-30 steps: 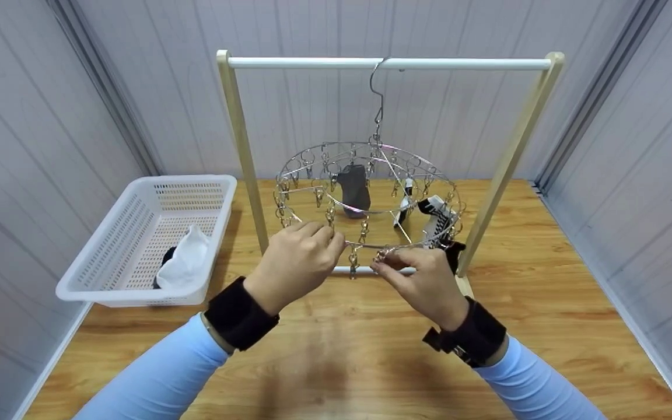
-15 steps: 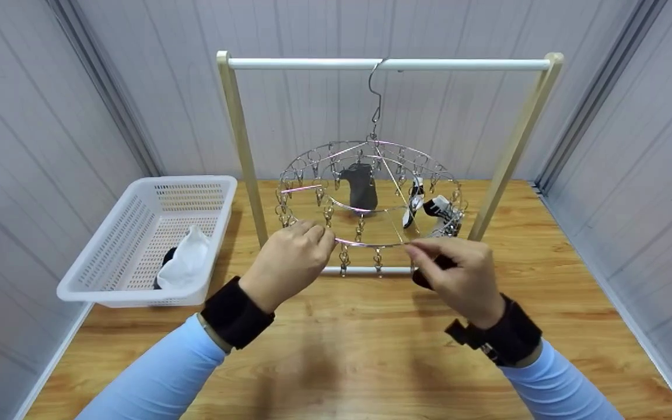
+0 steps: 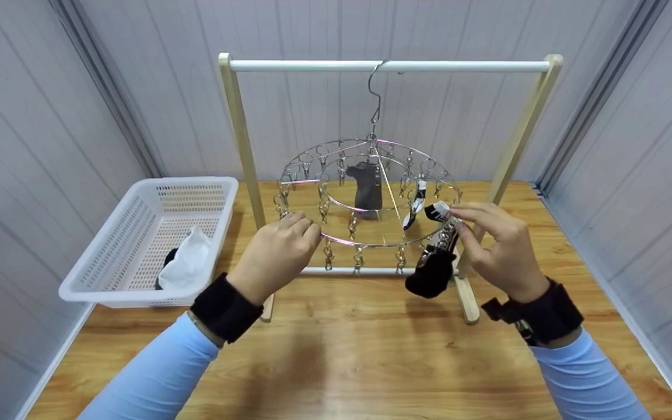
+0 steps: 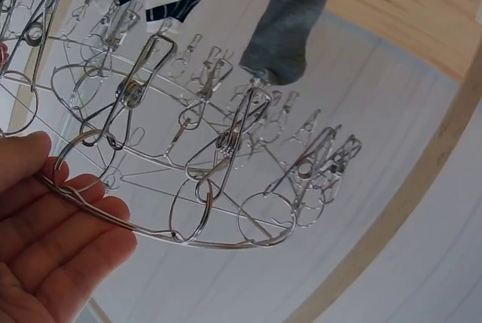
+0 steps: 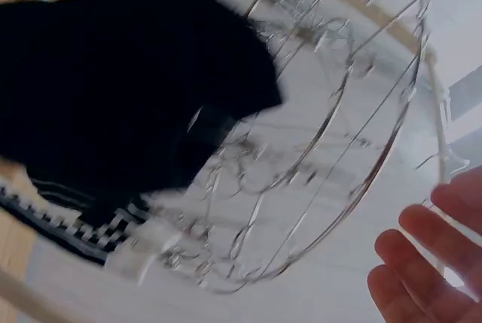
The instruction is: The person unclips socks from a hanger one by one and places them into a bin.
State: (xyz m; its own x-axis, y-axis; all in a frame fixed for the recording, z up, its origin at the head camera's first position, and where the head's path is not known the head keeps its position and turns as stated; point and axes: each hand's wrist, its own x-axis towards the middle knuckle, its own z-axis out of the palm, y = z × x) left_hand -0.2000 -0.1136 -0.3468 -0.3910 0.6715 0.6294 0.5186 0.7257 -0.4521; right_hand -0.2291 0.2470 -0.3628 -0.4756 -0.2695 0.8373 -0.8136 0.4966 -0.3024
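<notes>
A round metal clip hanger (image 3: 345, 241) hangs by its hook. My left hand (image 3: 280, 254) grips the front left of its rim; in the left wrist view the thumb lies above the wire and the fingers (image 4: 98, 229) below. My right hand (image 3: 502, 248) is at the hanger's right side, fingers extended; the right wrist view shows these fingers (image 5: 422, 263) apart from the rim. A black sock (image 3: 432, 273) hangs at the front right. Behind it are a checkered sock (image 5: 113, 229) and a black-and-white striped sock (image 3: 416, 204). Toward the back hangs a grey sock (image 3: 368, 186).
The hanger's hook is over the white bar (image 3: 312, 66) of a wooden-legged rack (image 3: 241, 146). On the left stands a white plastic basket (image 3: 129, 298) holding a white cloth item (image 3: 187, 259) and something black. Panel walls enclose the wooden table (image 3: 365, 356).
The hanger has turned, its front clips shifting left and the grey sock right. The black sock has come round to the front. My right hand left the front rim and moved right; my left slid slightly left.
</notes>
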